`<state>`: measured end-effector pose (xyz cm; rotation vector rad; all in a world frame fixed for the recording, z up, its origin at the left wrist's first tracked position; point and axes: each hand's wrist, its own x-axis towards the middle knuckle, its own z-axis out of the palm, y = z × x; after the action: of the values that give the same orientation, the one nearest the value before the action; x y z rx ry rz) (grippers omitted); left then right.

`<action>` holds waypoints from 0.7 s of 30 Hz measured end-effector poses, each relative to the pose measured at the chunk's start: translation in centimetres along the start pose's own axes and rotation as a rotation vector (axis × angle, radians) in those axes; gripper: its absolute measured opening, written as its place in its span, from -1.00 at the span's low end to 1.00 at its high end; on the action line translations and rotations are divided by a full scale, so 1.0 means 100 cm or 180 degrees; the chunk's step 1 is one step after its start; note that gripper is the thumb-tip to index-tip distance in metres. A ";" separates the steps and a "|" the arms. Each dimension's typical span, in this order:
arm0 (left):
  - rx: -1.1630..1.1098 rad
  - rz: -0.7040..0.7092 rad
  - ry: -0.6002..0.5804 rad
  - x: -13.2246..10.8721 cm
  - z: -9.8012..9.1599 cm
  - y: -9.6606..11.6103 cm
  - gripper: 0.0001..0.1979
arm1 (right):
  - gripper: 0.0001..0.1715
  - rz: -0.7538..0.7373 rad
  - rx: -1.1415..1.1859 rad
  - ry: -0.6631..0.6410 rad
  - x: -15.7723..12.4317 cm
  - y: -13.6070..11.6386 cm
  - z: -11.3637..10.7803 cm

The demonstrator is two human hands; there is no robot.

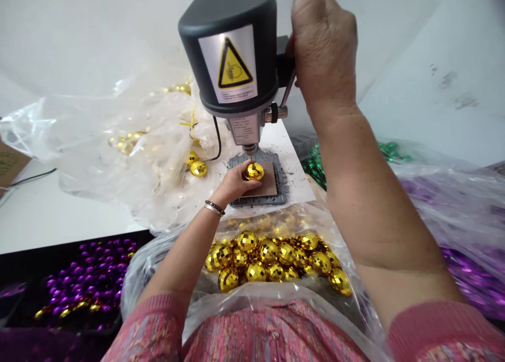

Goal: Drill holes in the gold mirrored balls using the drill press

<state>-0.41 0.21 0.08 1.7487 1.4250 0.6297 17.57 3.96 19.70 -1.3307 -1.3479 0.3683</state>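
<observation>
Ball: gold ball (254,171), mirrored, on brown pad (265,180), directly under drill bit (248,150).
Left hand (232,185): gripping ball from the side.
Right hand (325,51): closed around lever (288,88), raised.
Surroundings: drill press (229,51) on bench (59,209); loose balls (256,257) in bag, nearer the person; purple beads (90,278) left.

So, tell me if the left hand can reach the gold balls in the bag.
Probably yes: the left hand sits just above the open plastic bag of gold balls, nothing between, though it now holds one ball under the drill bit.
</observation>
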 end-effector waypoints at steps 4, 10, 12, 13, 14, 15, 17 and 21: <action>-0.0087 -0.0024 0.0061 -0.001 0.003 0.000 -0.23 | -0.60 -0.0144 0.0183 -0.0004 -0.006 0.000 -0.004; -0.0062 0.0020 0.0037 0.000 0.005 -0.003 -0.29 | -0.63 -0.0677 0.0111 0.0160 -0.042 0.013 -0.019; -0.0060 0.0064 0.0027 0.000 0.006 -0.004 -0.30 | -0.68 -0.0923 -0.0092 0.0184 -0.062 0.020 -0.024; -0.0045 0.0085 0.0034 0.001 0.006 -0.005 -0.30 | -0.71 -0.0984 -0.0225 0.0194 -0.072 0.024 -0.026; -0.0024 0.0101 0.0050 0.001 0.006 -0.006 -0.29 | -0.75 -0.1004 -0.0358 0.0211 -0.081 0.029 -0.028; -0.0010 0.0116 0.0062 0.002 0.006 -0.007 -0.29 | -0.78 -0.1009 -0.0473 0.0243 -0.090 0.033 -0.028; -0.0028 0.0153 0.0047 0.002 0.006 -0.007 -0.30 | -0.80 -0.1017 -0.0658 0.0337 -0.103 0.042 -0.027; -0.0028 0.0132 0.0050 0.002 0.006 -0.005 -0.32 | -0.79 -0.1118 -0.0818 0.0521 -0.116 0.061 -0.019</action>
<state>-0.21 0.26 -0.69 1.7740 1.3978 0.6721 18.64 -4.63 9.73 -1.2677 -1.4903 -0.1548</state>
